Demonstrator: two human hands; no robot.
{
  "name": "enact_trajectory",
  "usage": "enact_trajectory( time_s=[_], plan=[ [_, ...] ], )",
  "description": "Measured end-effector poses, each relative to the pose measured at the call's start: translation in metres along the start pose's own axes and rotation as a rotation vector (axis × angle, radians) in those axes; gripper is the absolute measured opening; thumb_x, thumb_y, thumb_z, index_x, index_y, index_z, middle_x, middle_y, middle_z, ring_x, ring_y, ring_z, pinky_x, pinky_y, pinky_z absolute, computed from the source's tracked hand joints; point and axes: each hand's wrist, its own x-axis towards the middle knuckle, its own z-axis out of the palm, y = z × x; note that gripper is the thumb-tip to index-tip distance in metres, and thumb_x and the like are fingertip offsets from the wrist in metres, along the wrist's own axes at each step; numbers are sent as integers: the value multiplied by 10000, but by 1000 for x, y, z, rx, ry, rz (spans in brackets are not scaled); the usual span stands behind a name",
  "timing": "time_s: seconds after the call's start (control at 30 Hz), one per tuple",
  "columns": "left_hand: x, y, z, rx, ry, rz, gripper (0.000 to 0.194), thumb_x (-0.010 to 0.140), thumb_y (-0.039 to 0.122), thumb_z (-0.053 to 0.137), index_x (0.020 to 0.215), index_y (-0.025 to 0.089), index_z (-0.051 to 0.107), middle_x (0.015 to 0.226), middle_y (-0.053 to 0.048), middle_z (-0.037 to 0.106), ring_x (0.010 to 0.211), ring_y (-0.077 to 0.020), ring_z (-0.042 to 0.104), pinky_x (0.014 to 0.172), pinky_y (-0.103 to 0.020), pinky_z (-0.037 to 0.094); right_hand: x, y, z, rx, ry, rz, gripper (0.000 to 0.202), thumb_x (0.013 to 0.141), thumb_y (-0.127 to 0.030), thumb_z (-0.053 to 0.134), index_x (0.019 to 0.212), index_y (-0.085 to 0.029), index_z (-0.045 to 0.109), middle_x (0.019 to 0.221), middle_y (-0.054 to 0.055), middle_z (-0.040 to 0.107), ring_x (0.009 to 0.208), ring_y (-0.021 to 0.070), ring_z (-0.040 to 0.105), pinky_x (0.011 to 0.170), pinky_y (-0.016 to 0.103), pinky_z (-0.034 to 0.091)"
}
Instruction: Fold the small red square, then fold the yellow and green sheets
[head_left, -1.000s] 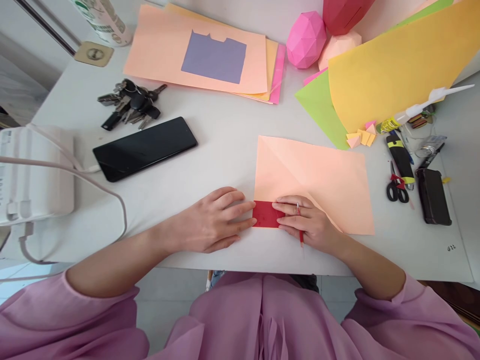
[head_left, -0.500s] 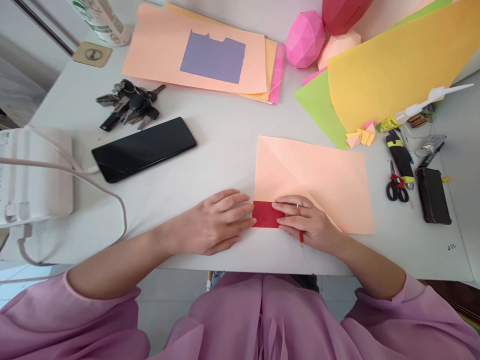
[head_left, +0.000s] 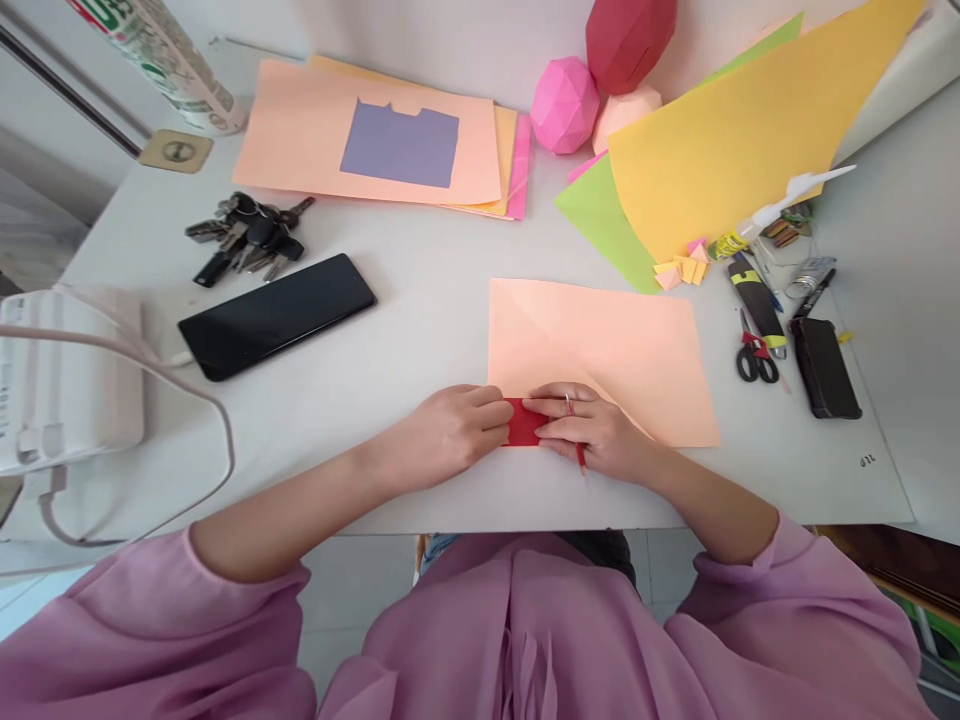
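Note:
A small red paper (head_left: 525, 422) lies across the lower left edge of a peach sheet (head_left: 622, 350) on the white table. My left hand (head_left: 465, 435) has its fingers curled and closed at the red paper's left end; the fingertips are partly hidden. From the other side, my right hand (head_left: 592, 430) presses its fingertips on the red paper. A slim red pencil (head_left: 580, 456) is tucked between the right hand's fingers, its tip pointing toward my body.
Left of my hands are a black phone (head_left: 277, 315), a bunch of keys (head_left: 251, 235) and a white charger (head_left: 71, 380) with cables. Stacked coloured sheets (head_left: 300, 130) lie behind. To the right are scissors (head_left: 756, 360), a cutter (head_left: 757, 305) and a glue bottle (head_left: 739, 238).
My left fingers have gone from spread out to curled in at the red paper's left end. My right hand stays on the paper with the pencil. The whole view has shifted slightly.

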Motion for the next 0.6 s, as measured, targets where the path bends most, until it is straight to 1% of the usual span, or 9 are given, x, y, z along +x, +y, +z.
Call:
enact_trajectory(
  time_s=[0.1, 0.17, 0.27, 0.33, 0.4, 0.43, 0.5, 0.53, 0.6],
  plan=[
    [8, 0, 0, 94, -39, 21, 271, 934, 45, 394, 808, 142, 613, 785, -32, 592, 681, -149, 509, 552, -285, 417, -2, 1, 3, 22, 25, -5, 98, 885, -147, 592, 866, -167, 686, 1120, 124, 683, 1151, 230, 562, 906, 409, 549],
    [11, 0, 1, 134, -68, 72, 260, 944, 53, 379, 936, 153, 619, 901, -43, 613, 739, -147, 526, 609, -288, 441, -4, 3, 4, 36, 38, -10, 98, 889, -154, 589, 875, -167, 685, 1116, 120, 683, 1152, 228, 559, 921, 410, 543],
    [11, 3, 2, 183, -78, 149, 288, 959, 66, 365, 1133, 161, 574, 1056, -65, 610, 841, -155, 550, 713, -308, 468, -7, 6, 5, 62, 28, -5, 104, 896, -153, 575, 908, -162, 678, 1146, 128, 665, 1177, 227, 541, 942, 406, 533],
    [10, 5, 2, 210, -82, 171, 317, 957, 65, 375, 1218, 154, 531, 1109, -79, 604, 896, -170, 559, 737, -319, 468, -7, 6, 4, 103, 24, 16, 110, 906, -161, 561, 911, -165, 671, 1160, 132, 655, 1180, 226, 537, 931, 399, 535],
    [10, 7, 2, 218, -90, 178, 340, 951, 61, 388, 1259, 149, 503, 1135, -89, 600, 930, -178, 562, 748, -322, 464, -6, 4, 0, 158, 63, 59, 101, 906, -195, 568, 870, -174, 661, 1094, 123, 675, 1133, 224, 563, 899, 392, 539],
    [10, 7, 2, 215, -94, 176, 342, 950, 63, 395, 1263, 151, 500, 1139, -89, 600, 933, -179, 563, 754, -323, 461, -6, 1, -2, 186, 95, 92, 114, 903, -225, 578, 829, -177, 651, 1018, 114, 688, 1079, 222, 587, 866, 385, 544],
    [10, 7, 2, 203, -91, 170, 341, 947, 65, 407, 1261, 156, 504, 1132, -85, 605, 922, -178, 566, 763, -325, 456, -7, -6, -7, 258, 162, 180, 239, 920, -302, 549, 723, -182, 608, 811, 79, 674, 885, 198, 627, 757, 356, 544],
    [10, 7, 2, 198, -86, 166, 341, 943, 60, 412, 1255, 157, 510, 1128, -81, 607, 916, -178, 567, 767, -326, 454, -8, -10, -9, 316, 179, 235, 311, 947, -346, 490, 700, -183, 588, 715, 55, 638, 769, 175, 620, 689, 334, 532],
    [10, 7, 2, 192, -78, 165, 344, 933, 46, 418, 1245, 151, 519, 1129, -76, 609, 908, -180, 566, 775, -332, 452, -10, -20, -12, 464, 166, 363, 430, 998, -414, 300, 773, -180, 581, 605, 10, 553, 586, 132, 552, 562, 287, 482]
  ],
)
